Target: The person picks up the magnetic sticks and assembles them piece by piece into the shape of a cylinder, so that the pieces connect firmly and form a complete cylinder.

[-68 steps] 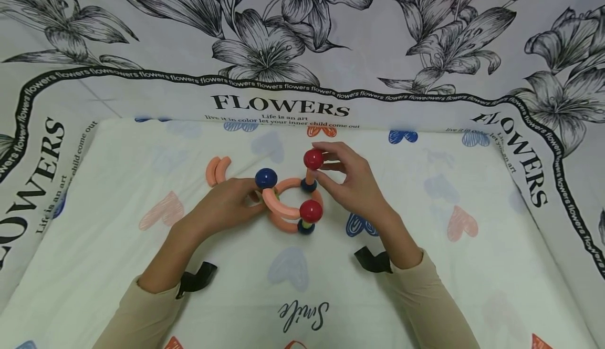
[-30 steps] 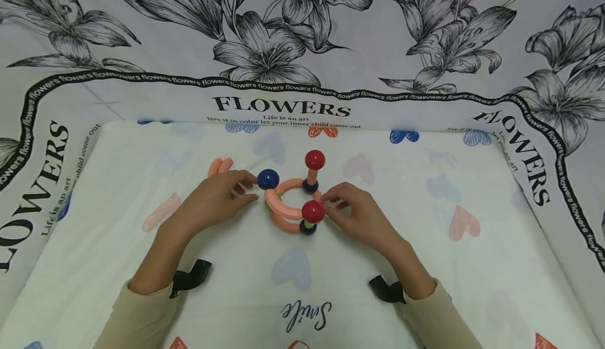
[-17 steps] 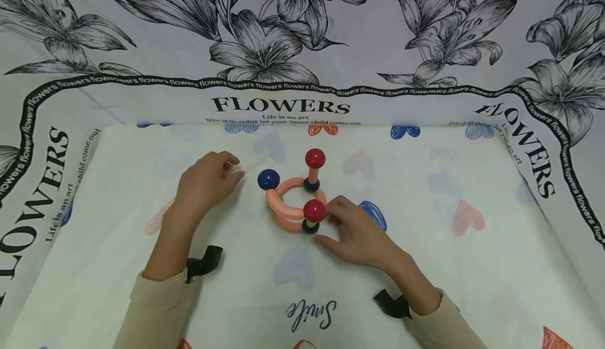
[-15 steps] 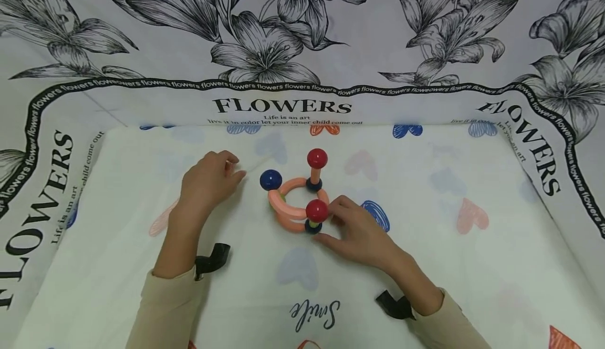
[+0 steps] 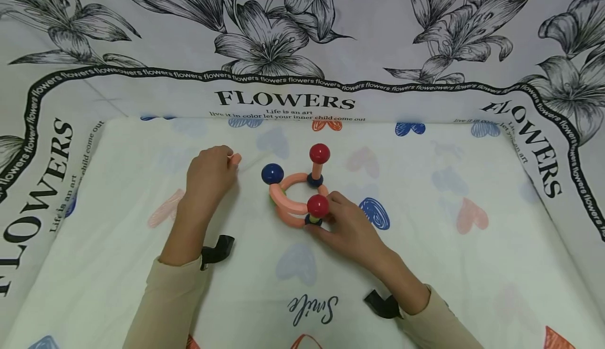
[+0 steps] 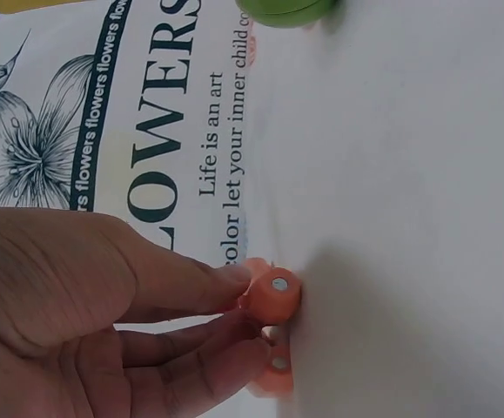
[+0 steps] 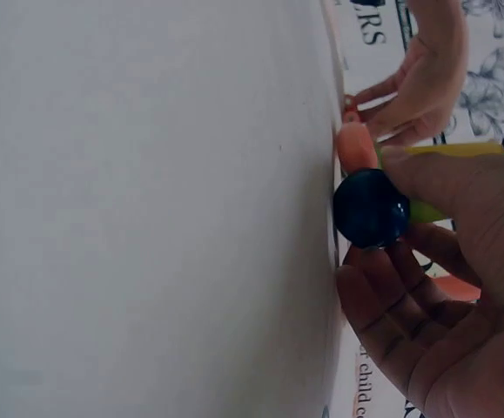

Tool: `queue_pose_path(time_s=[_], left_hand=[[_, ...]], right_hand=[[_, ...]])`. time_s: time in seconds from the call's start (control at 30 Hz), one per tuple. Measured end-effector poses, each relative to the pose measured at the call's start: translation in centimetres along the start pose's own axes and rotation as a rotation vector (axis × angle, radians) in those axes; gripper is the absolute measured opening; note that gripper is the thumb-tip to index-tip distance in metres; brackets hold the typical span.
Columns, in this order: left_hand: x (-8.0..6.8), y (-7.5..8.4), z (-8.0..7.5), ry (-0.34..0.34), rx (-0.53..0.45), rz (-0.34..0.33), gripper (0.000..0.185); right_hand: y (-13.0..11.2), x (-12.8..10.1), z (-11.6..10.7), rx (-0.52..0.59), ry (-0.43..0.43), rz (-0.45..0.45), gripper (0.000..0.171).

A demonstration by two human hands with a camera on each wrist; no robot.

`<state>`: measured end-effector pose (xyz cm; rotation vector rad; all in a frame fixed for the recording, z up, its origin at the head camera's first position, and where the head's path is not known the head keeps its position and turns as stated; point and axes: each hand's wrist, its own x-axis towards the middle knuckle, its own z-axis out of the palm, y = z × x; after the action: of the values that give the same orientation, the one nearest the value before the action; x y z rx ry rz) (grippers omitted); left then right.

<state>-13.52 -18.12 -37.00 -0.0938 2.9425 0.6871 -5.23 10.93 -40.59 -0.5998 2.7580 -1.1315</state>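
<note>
A toy structure stands mid-mat: a salmon ring (image 5: 289, 204) with a blue ball (image 5: 272, 173), a red ball on a post (image 5: 319, 153) and a nearer red ball (image 5: 318, 205). My right hand (image 5: 321, 218) grips its near side, thumb and fingers pinching the dark blue base ball (image 7: 371, 209) under the nearer red ball. To the left, my left hand (image 5: 227, 162) curls over loose salmon curved pieces and pinches one (image 6: 272, 296). A second piece (image 6: 278, 370) lies under the fingers.
The white mat with heart prints (image 5: 425, 244) lies on a floral "FLOWERS" cloth (image 5: 283, 99) that rises behind and at both sides. A green object (image 6: 286, 10) shows at the top edge of the left wrist view.
My left hand left the structure, moved left to the curved pieces and took hold of one. My right hand came down from the far red ball to the near base ball.
</note>
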Motion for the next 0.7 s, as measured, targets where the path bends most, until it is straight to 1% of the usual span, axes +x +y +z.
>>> queue_pose_path(time_s=[0.23, 0.5, 0.7], left_hand=[[-0.02, 0.37, 0.62, 0.018, -0.014, 0.051, 0.034], [-0.16, 0.89, 0.75, 0.005, 0.019, 0.054, 0.033], [-0.16, 0.83, 0.81, -0.01, -0.03, 0.068, 0.036]], right_hand=[[-0.05, 0.01, -0.08, -0.008, 0.005, 0.016, 0.028], [0.05, -0.04, -0.42, -0.009, -0.006, 0.041, 0.025], [0.19, -0.14, -0.85, 0.012, -0.015, 0.079, 0.027]])
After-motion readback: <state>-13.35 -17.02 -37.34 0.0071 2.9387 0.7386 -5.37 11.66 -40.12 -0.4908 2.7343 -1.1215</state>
